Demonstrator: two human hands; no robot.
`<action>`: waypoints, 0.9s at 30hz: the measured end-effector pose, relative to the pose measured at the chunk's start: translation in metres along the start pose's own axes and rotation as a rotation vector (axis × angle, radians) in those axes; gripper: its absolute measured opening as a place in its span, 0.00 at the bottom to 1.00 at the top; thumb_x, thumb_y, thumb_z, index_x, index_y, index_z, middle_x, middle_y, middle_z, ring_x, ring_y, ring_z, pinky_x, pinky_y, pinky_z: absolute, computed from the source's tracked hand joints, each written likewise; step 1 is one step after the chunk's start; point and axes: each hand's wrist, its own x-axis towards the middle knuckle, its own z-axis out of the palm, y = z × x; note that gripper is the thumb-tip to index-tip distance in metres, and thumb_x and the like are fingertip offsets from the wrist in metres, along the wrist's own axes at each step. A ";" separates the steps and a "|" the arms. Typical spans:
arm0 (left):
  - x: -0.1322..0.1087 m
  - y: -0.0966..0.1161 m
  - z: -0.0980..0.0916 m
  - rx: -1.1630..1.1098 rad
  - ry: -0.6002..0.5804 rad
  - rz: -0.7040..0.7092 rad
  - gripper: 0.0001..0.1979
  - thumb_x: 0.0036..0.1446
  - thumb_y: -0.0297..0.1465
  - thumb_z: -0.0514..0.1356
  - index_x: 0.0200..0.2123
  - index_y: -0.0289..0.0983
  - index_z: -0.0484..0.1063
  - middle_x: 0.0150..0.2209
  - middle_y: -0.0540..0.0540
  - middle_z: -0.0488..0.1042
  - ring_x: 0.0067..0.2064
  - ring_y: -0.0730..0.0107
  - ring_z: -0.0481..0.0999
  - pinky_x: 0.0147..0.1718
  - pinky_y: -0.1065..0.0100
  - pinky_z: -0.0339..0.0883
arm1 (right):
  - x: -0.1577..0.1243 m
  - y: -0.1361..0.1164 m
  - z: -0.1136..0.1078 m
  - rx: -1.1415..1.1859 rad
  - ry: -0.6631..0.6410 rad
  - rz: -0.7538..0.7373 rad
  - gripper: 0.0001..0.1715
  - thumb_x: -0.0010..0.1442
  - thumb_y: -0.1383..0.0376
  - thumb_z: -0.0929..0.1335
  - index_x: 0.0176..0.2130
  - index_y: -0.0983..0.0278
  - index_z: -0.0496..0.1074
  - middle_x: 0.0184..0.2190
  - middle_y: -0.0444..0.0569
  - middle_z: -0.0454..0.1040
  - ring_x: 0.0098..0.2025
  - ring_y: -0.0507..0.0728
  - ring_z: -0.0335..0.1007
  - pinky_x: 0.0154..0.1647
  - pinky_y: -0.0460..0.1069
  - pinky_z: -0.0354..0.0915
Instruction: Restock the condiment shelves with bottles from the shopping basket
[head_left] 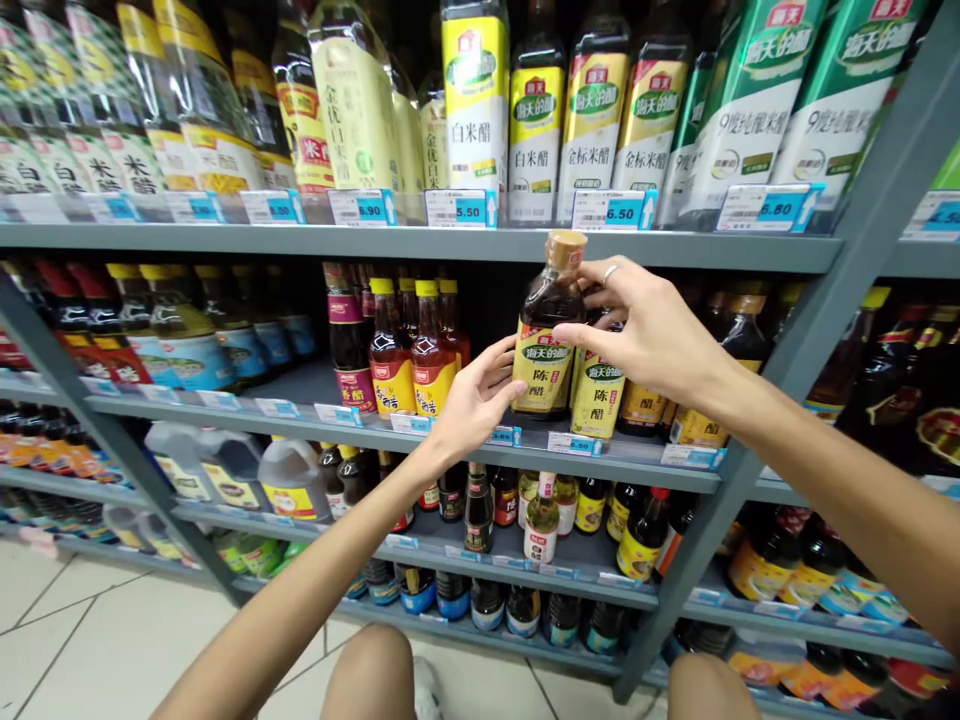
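The dark bottle (536, 375) stands out at the front of the second shelf, upright with a slight lean, its tan cap on and dark liquid showing behind the glass above a yellow label; the right hand (637, 308) grips its upper part, thumb across the front and fingers behind; the left hand (481, 392) is curled about its lower left side, thumb at the label's edge; whether its base rests on the shelf I cannot tell; just beside it, partly under the right hand, stands a yellow-labelled bottle (598, 395) with similar lettering; to the left are yellow-capped bottles (412, 365) of reddish-brown liquid and a purple-labelled bottle (346, 345); below, large jugs (289, 480) hold dark liquid, and a white-labelled bottle (541, 525) holds something paler; overhead, the top shelf's grey edge (420, 242) runs just behind the cap, carrying price tags (457, 208) beneath rows of tall bottles; the right forearm (810, 450) crosses the slanting grey post (876, 205), and the left forearm (322, 580) hides part of the lower shelves; two bent knees (371, 670) stand in front of the bottom row.
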 end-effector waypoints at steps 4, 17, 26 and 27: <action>-0.001 -0.017 0.003 -0.037 0.011 -0.048 0.34 0.61 0.35 0.69 0.67 0.35 0.64 0.63 0.33 0.75 0.63 0.48 0.77 0.65 0.44 0.70 | 0.000 0.007 0.007 -0.191 0.000 -0.007 0.29 0.60 0.59 0.78 0.58 0.63 0.77 0.49 0.53 0.78 0.44 0.61 0.76 0.51 0.61 0.75; -0.004 -0.042 0.007 -0.054 -0.091 -0.217 0.27 0.63 0.31 0.64 0.63 0.36 0.63 0.63 0.32 0.73 0.55 0.51 0.82 0.57 0.47 0.77 | -0.016 0.037 0.037 -0.410 0.044 0.073 0.27 0.63 0.60 0.76 0.59 0.67 0.77 0.52 0.59 0.82 0.54 0.70 0.73 0.58 0.67 0.70; 0.002 -0.050 -0.002 -0.053 -0.159 -0.270 0.29 0.65 0.35 0.65 0.65 0.36 0.60 0.63 0.31 0.72 0.53 0.56 0.83 0.54 0.52 0.79 | -0.064 0.036 0.036 -0.276 0.433 0.098 0.23 0.67 0.59 0.72 0.60 0.61 0.73 0.59 0.57 0.75 0.55 0.64 0.73 0.59 0.63 0.70; 0.003 -0.051 -0.003 -0.057 -0.165 -0.273 0.30 0.65 0.35 0.65 0.65 0.37 0.61 0.63 0.31 0.73 0.53 0.55 0.83 0.55 0.51 0.79 | -0.078 0.039 0.039 -0.238 0.493 0.167 0.22 0.68 0.58 0.71 0.59 0.61 0.73 0.57 0.57 0.75 0.53 0.63 0.74 0.56 0.62 0.72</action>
